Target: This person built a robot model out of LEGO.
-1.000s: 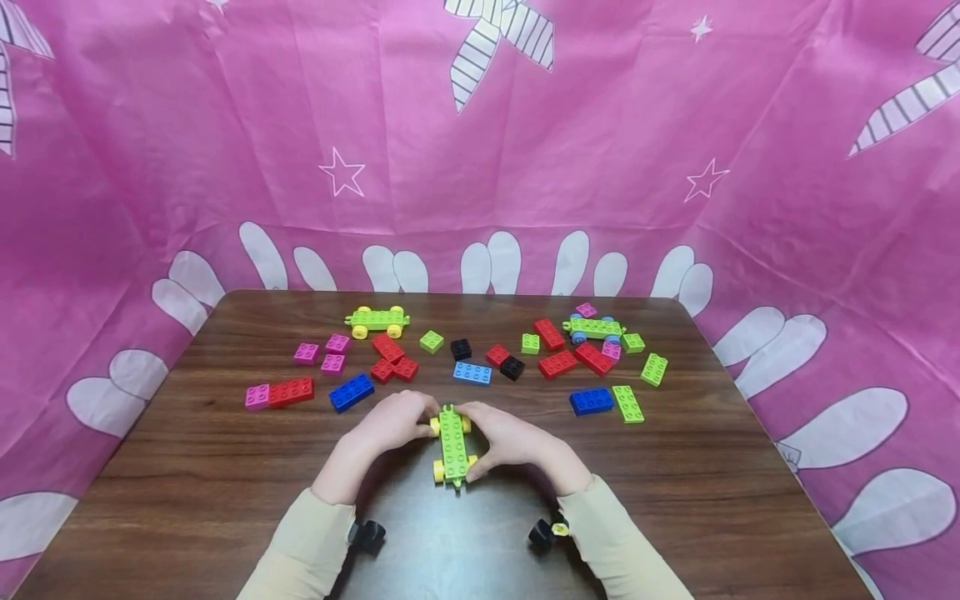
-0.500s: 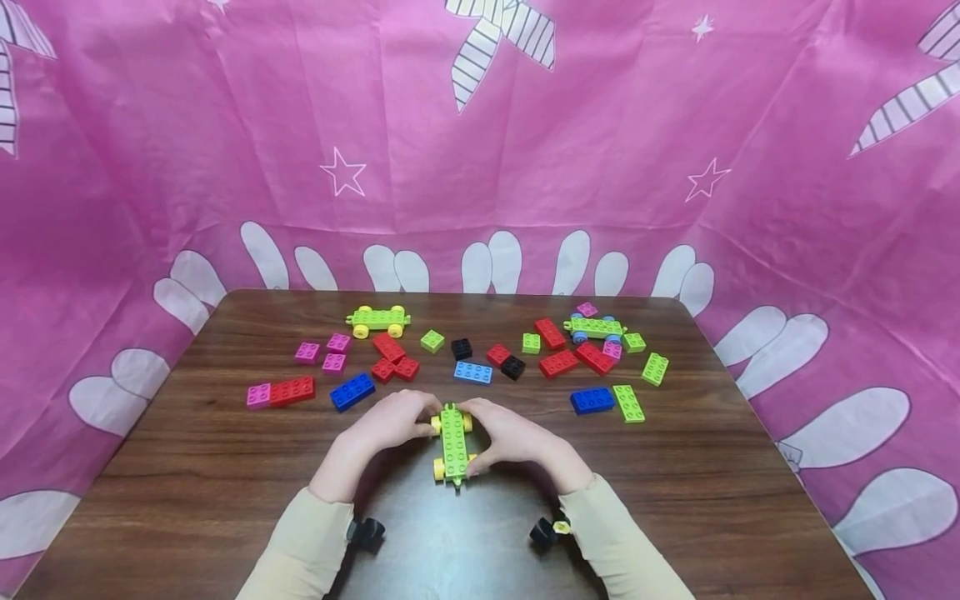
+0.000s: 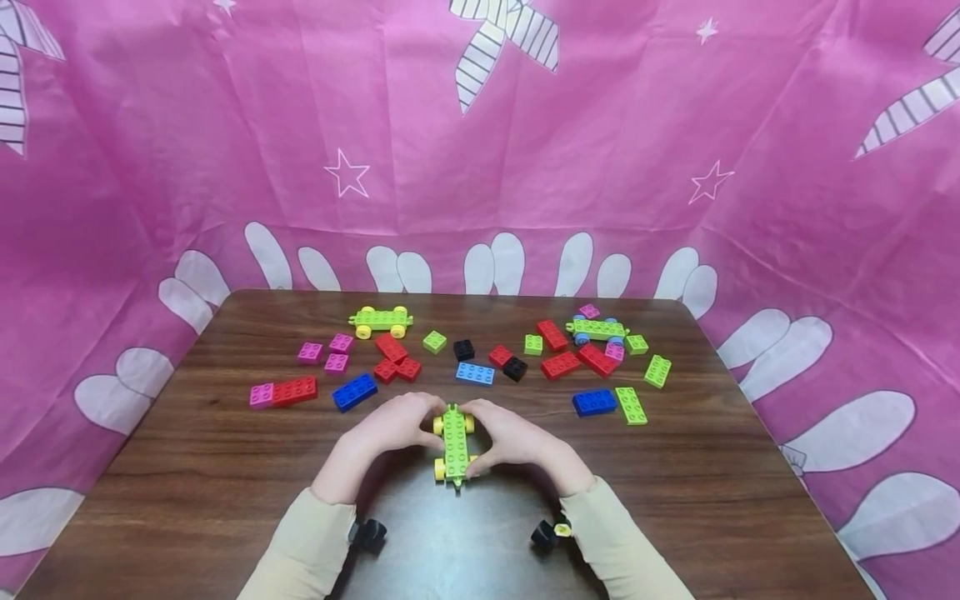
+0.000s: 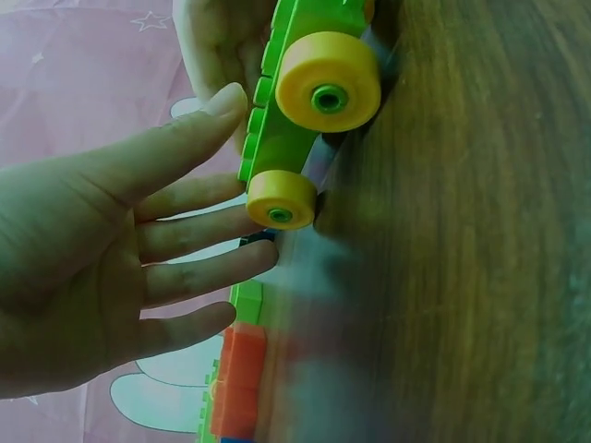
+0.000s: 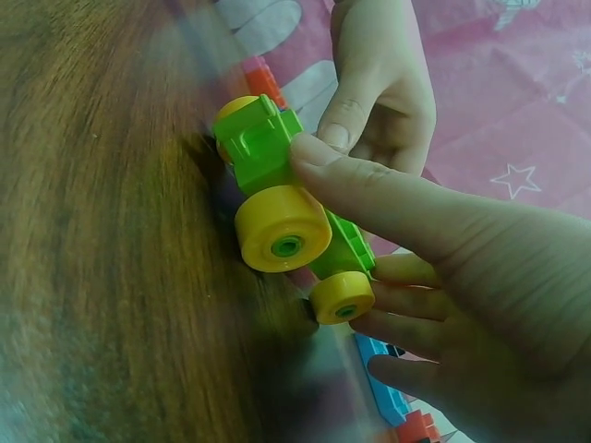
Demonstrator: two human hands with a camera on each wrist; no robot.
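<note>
The near toy car [image 3: 455,447] looked like smooth plastic, its wheels [image 5: 273,214] softly glossy; the far bricks [image 3: 475,374] were shiny plastic too. The table [image 3: 720,508] had glossy wood grain, the backdrop [image 3: 607,158] was creased cloth, the sleeves [image 3: 303,537] matt cloth.

The brown table [image 3: 735,500] carried a yellow-wheeled green base [image 3: 455,446] near the middle. Toward the far edge, a second yellow-wheeled base [image 3: 381,320] stood left and a blue-wheeled base [image 3: 597,328] right, with coloured bricks [image 3: 594,402] scattered around.

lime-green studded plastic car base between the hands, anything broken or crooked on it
Nothing stands out: the lime-green studded plastic car base shows four yellow wheels in place and no visible crack, though the right hand hides part of it.
</note>
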